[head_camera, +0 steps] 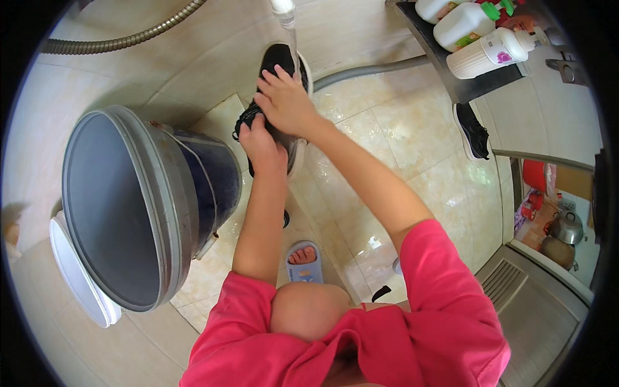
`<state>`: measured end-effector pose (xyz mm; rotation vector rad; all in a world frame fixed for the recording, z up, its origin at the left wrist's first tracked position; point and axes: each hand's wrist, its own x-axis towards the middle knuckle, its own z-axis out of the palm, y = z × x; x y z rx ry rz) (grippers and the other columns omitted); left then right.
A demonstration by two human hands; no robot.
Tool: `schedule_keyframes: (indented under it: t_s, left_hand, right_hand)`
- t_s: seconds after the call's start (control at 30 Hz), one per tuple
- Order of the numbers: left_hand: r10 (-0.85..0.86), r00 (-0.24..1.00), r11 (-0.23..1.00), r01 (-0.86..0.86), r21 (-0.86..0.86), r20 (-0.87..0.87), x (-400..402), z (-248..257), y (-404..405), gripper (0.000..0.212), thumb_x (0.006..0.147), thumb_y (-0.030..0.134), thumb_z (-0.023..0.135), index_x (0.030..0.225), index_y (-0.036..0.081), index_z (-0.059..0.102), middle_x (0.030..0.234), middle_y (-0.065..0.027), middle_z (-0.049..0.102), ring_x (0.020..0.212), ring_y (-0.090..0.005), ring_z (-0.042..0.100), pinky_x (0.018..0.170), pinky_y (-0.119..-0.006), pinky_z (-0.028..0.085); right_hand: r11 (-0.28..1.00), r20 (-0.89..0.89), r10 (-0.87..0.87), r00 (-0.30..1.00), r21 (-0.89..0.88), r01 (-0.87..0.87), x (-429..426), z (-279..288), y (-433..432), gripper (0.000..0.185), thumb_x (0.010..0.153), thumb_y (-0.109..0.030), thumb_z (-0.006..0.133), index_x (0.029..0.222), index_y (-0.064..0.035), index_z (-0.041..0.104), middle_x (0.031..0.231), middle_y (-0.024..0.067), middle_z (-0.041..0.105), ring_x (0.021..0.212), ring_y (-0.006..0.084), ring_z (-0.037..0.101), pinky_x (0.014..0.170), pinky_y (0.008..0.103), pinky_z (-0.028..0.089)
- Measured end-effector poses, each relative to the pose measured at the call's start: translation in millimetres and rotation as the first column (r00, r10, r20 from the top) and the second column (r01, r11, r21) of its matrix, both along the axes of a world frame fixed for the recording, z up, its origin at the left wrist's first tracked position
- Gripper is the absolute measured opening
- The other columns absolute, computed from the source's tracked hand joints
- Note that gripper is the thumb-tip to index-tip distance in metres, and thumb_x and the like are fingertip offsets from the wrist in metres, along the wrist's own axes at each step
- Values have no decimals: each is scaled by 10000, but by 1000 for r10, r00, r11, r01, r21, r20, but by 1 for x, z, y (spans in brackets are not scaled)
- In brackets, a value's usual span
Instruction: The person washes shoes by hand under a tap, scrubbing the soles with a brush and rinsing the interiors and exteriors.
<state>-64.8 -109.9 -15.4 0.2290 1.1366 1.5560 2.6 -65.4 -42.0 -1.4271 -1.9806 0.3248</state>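
Note:
A black lace-up shoe (275,54) with a white sole is held toe-away, low in front of me. My left hand (263,145) grips it near the laces and ankle opening, the thumb over the laces. Across the upper lies my right hand (287,104), palm down with its fingers spread toward the toe. Clear water (291,36) runs from a white spout (282,6) onto the shoe beside my right fingers. Both hands cover the middle of the shoe.
A large blue bucket (220,167) stands at left, beside a white round rim (80,275). A grey hose (372,70) crosses the wet tile floor (387,126). Another black shoe (471,130) lies below a dark shelf (449,80) holding several bottles (488,53). One slipper (309,275) shows below.

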Motion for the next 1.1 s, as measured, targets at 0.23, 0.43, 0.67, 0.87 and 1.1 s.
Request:
schedule_keyframes:
  t_s: [0.23,0.43,0.67,0.87,1.1]
  left_hand:
    - [-57,993,995,65,-74,100,21,-2,-6,203,801,18,453,996,-38,458,961,-147,543,836,-272,558,740,-377,480]
    - [14,954,997,9,-75,299,-11,-43,17,188,791,3,431,969,-48,463,973,-154,532,882,-273,543,789,-385,463]
    - [-14,928,977,91,-190,372,8,-16,11,304,823,63,363,1068,-93,451,1087,-197,510,979,-305,520,888,-417,412]
    - [-42,905,968,142,-208,423,6,-6,22,310,821,76,372,1060,-100,459,1093,-201,512,985,-320,515,908,-413,397]
    - [-83,869,954,211,-213,488,22,-30,37,260,816,96,371,979,-62,499,996,-177,551,917,-302,529,871,-410,407]
  right_hand:
    - [969,-14,-241,970,-52,240,59,-19,78,350,851,-273,375,1111,-69,490,1199,153,445,1149,336,347,906,516,274]
    - [992,-154,-113,982,39,120,16,-1,-17,434,854,-207,404,1238,-8,359,1280,193,349,1217,369,257,980,485,182]
    - [981,-73,-164,984,96,170,39,-6,25,433,861,-226,391,1241,-21,358,1291,187,338,1222,339,259,985,482,182]
    - [984,-161,-175,971,-11,175,48,3,59,412,823,-222,433,1173,-5,416,1215,200,400,1172,367,301,947,510,231]
    - [999,-184,-49,982,13,52,40,7,-65,481,853,-177,412,1275,6,271,1335,216,236,1250,373,190,1012,424,173]
